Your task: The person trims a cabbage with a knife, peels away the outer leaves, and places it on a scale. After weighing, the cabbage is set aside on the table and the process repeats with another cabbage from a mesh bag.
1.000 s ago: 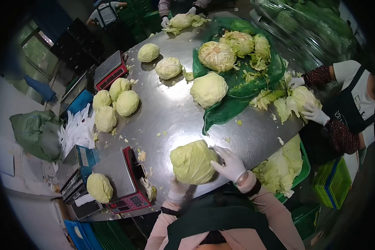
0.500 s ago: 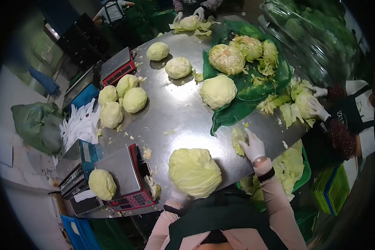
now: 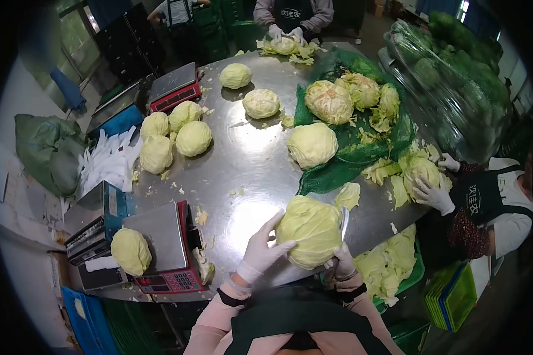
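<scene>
A large pale-green cabbage (image 3: 310, 231) is at the table's near edge, in front of me. My left hand (image 3: 263, 253), in a white glove, grips its left side with thumb and fingers spread around it. At its lower right is my gloved right hand (image 3: 342, 265), fingers curled round what looks like a knife (image 3: 344, 221); the handle is hidden and the shiny narrow blade stands along the cabbage's right side. Just behind the blade lies a loose cabbage leaf (image 3: 348, 196).
Trimmed cabbages (image 3: 193, 139) sit on the steel table (image 3: 219, 183). A red scale (image 3: 170, 281) with a cabbage (image 3: 131, 251) stands left. Green netting (image 3: 317, 177) holds untrimmed heads. Below right is a crate of leaves (image 3: 391, 263). Co-workers' hands (image 3: 435, 195) handle cabbages right and far.
My right hand has left the loose leaf and come to the cabbage, with a blade now showing. My left hand has come out from behind the cabbage, which has shifted right. The view has tilted.
</scene>
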A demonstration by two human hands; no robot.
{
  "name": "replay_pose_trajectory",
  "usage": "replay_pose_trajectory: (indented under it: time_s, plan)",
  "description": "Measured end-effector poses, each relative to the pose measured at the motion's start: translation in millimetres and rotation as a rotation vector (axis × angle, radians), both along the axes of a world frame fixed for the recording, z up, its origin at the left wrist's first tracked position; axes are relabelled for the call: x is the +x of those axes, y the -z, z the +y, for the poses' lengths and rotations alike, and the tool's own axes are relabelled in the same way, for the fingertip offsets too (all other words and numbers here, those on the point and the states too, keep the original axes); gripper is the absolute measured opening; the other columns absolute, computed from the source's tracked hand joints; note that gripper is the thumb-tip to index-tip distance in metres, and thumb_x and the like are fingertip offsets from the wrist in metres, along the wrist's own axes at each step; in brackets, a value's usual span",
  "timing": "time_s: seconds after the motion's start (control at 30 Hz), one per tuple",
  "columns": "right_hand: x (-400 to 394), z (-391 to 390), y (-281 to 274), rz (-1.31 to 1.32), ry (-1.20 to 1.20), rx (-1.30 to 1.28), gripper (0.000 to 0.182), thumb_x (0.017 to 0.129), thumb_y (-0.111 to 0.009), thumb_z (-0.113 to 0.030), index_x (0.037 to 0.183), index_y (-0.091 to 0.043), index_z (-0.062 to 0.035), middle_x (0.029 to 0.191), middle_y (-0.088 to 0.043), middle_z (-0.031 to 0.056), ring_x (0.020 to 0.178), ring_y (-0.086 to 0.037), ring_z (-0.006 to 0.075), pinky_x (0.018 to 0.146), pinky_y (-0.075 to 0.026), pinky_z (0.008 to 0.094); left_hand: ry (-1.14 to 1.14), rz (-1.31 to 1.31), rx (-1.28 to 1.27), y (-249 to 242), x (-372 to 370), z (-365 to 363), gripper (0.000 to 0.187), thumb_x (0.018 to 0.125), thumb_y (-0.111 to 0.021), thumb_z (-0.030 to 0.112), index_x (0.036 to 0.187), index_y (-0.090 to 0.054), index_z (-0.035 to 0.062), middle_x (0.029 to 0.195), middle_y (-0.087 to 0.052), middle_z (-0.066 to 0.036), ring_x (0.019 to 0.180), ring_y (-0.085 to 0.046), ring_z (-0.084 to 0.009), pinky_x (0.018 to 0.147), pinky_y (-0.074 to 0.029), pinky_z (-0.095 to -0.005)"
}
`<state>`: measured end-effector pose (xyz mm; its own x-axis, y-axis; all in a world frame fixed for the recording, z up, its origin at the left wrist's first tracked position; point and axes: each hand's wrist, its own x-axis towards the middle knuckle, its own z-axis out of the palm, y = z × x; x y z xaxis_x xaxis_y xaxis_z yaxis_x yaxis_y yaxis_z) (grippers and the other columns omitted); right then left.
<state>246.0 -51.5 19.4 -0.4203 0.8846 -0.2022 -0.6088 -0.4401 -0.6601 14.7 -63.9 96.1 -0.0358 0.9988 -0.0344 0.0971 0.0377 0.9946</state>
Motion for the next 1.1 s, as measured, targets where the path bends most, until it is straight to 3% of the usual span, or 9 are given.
replay_pose_trajectory:
  time_s: [0.07, 0.2, 0.3, 0.4, 0.57, 0.63, 0.77, 1.0, 1.1]
  plan:
    - [3.9, -1.7, 1.6, -0.011, 0.023, 0.030, 0.057, 0.077, -0.070, -0.026, 0.118, -0.042, 0.0032, 0.069, -0.054, 0.0019, 0.046, -0.048, 0.0071, 0.040, -0.039, 0.0196, -0.051, 0.553, 0.162, -0.8, 14.7, 4.4, 0.067, 0.079, -0.067, 0.033, 0.132, -0.039, 0.0048, 0.119, -0.055, -0.017, 0.104, -0.058, -0.0267, 0.084, -0.049, -0.0329]
    - [10.4, -6.2, -5.9, -0.118, 0.113, 0.069, 0.057, 0.074, -0.073, -0.025, 0.115, -0.045, 0.0029, 0.070, -0.055, 0.0007, 0.046, -0.048, 0.0067, 0.041, -0.039, 0.0193, -0.096, 0.610, 0.298, 5.1, 22.9, 7.9, 0.057, 0.080, -0.065, 0.027, 0.128, -0.044, 0.0043, 0.111, -0.059, -0.018, 0.092, -0.063, -0.0297, 0.076, -0.052, -0.0340]
    - [24.0, -7.5, -8.4, -0.185, 0.124, 0.081, 0.058, 0.073, -0.073, -0.026, 0.115, -0.046, 0.0028, 0.071, -0.056, 0.0008, 0.047, -0.048, 0.0064, 0.041, -0.038, 0.0190, -0.003, 0.440, 0.249, 13.5, 17.6, 8.9, 0.052, 0.082, -0.063, 0.023, 0.127, -0.045, 0.0044, 0.108, -0.060, -0.018, 0.087, -0.064, -0.0289, 0.071, -0.053, -0.0330]
    - [37.0, -6.5, -12.4, -0.146, 0.124, 0.062, 0.059, 0.071, -0.076, -0.028, 0.113, -0.048, 0.0026, 0.073, -0.057, 0.0006, 0.047, -0.048, 0.0056, 0.041, -0.036, 0.0184, -0.082, 0.515, 0.301, 16.8, 12.5, 13.4, 0.050, 0.084, -0.061, 0.020, 0.128, -0.044, 0.0039, 0.104, -0.061, -0.018, 0.083, -0.065, -0.0286, 0.067, -0.053, -0.0322]
    - [56.9, -3.9, -25.1, -0.397, 0.169, 0.148, 0.063, 0.061, -0.082, -0.029, 0.107, -0.052, 0.0015, 0.074, -0.057, -0.0008, 0.053, -0.050, 0.0048, 0.045, -0.037, 0.0176, 0.083, 0.269, 0.320, -6.3, 19.7, 28.2, 0.049, 0.085, -0.061, 0.021, 0.128, -0.045, 0.0049, 0.121, -0.054, -0.017, 0.107, -0.056, -0.0274, 0.083, -0.049, -0.0327]
    - [61.1, -1.5, -23.7, -0.432, 0.148, 0.162, 0.069, 0.059, -0.082, -0.033, 0.109, -0.051, 0.0018, 0.073, -0.057, -0.0001, 0.050, -0.049, 0.0051, 0.043, -0.037, 0.0177, 0.286, 0.034, 0.132, -12.1, 32.1, 35.3, 0.053, 0.083, -0.064, 0.024, 0.130, -0.045, 0.0081, 0.128, -0.048, -0.015, 0.116, -0.048, -0.0266, 0.092, -0.044, -0.0343]
    - [68.5, 5.3, -21.0, -0.430, 0.121, 0.178, 0.074, 0.057, -0.082, -0.035, 0.111, -0.050, 0.0032, 0.072, -0.058, 0.0010, 0.047, -0.047, 0.0050, 0.040, -0.035, 0.0173, 0.330, -0.027, 0.008, -24.2, 31.4, 36.1, 0.056, 0.081, -0.067, 0.026, 0.129, -0.045, 0.0104, 0.121, -0.050, -0.014, 0.114, -0.048, -0.0254, 0.093, -0.043, -0.0337]
    - [81.9, 12.9, -0.7, -0.287, 0.036, 0.144, 0.068, 0.062, -0.081, -0.032, 0.111, -0.050, 0.0038, 0.075, -0.059, 0.0008, 0.052, -0.051, 0.0044, 0.048, -0.042, 0.0175, 0.173, 0.053, 0.143, -19.2, 29.3, 29.6, 0.027, 0.075, -0.073, 0.017, 0.092, -0.055, 0.0051, 0.106, -0.055, -0.009, 0.098, -0.054, -0.0179, 0.083, -0.045, -0.0290]
    - [82.1, 18.7, 12.3, -0.212, 0.114, 0.171, 0.066, 0.072, -0.072, -0.042, 0.111, -0.048, 0.0057, 0.061, -0.055, -0.0012, 0.047, -0.048, 0.0043, 0.042, -0.039, 0.0183, 0.200, 0.003, 0.083, -22.5, 14.4, 20.9, 0.019, 0.077, -0.070, 0.017, 0.082, -0.057, 0.0036, 0.088, -0.060, -0.004, 0.080, -0.055, -0.0129, 0.074, -0.044, -0.0264]
